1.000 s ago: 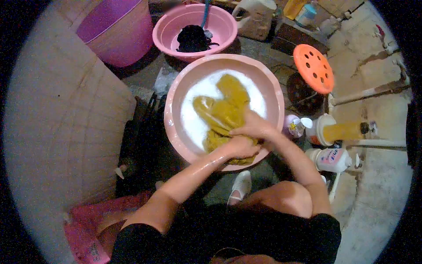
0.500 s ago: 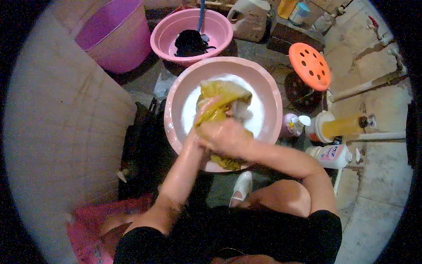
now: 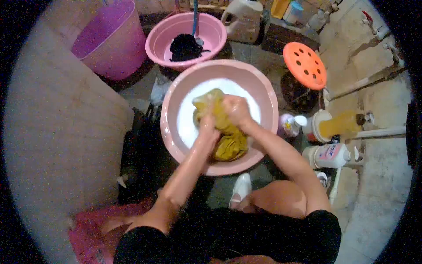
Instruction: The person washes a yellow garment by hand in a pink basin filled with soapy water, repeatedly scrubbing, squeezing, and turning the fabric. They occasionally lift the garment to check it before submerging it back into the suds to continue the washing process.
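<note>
A wet mustard-yellow cloth, possibly a garment (image 3: 231,147), lies bunched in a large pink basin (image 3: 173,145) with white sudsy water (image 3: 187,127). My left hand (image 3: 208,122) grips the cloth on its left side, its fingers partly blurred and sunk in the folds. On the other side my right hand (image 3: 237,109) is closed in a fist on the cloth's upper right part. A lower fold of the cloth rests against the basin's near wall.
Behind stands a smaller pink basin (image 3: 154,46) holding black cloth (image 3: 187,47), beside a purple tub (image 3: 118,48) and a jug (image 3: 244,22). To the right are an orange stool top with holes (image 3: 304,66), a pump bottle (image 3: 288,125) and a white bottle (image 3: 332,155).
My right hand has moved up and right, uncrossing from my left hand. The cloth has sunk lower into the basin and is bunched more compactly.
</note>
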The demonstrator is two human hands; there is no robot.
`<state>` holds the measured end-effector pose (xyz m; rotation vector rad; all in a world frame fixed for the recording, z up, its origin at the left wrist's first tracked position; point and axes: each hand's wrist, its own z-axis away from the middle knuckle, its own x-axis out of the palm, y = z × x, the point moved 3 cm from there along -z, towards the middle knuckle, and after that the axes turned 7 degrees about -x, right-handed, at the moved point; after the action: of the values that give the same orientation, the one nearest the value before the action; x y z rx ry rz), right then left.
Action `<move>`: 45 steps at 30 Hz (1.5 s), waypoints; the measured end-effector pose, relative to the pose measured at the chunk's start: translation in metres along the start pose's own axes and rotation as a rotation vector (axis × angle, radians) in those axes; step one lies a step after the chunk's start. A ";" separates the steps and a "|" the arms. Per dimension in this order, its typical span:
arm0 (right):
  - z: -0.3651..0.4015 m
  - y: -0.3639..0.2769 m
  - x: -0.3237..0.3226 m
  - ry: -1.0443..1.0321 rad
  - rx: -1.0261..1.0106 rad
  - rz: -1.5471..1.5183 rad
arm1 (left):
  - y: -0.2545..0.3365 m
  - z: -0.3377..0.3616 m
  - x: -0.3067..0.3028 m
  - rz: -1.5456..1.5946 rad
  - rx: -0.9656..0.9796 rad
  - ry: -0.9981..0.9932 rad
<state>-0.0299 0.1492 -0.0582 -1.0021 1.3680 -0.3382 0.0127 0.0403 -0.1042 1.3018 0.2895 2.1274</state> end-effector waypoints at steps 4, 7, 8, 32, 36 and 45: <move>0.018 -0.013 0.000 0.149 0.055 0.091 | -0.005 0.010 0.003 0.082 -0.035 -0.061; 0.033 -0.060 0.017 0.034 -0.232 0.148 | 0.020 0.010 0.000 0.268 -0.198 -0.326; 0.027 -0.059 0.020 -0.004 -0.193 0.259 | 0.017 0.001 -0.002 0.270 -0.146 -0.549; 0.045 -0.068 0.027 -0.153 -0.315 0.203 | -0.003 -0.058 -0.048 0.034 -0.192 -0.232; -0.011 -0.002 0.017 -0.208 -0.128 0.395 | -0.025 -0.039 -0.037 -0.501 0.048 0.009; 0.005 -0.023 0.031 0.122 -0.275 0.178 | -0.009 -0.021 -0.021 -0.273 0.076 0.069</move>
<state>-0.0104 0.1156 -0.0614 -1.0876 1.6333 -0.0791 0.0044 0.0370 -0.1340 1.1588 0.5498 1.9466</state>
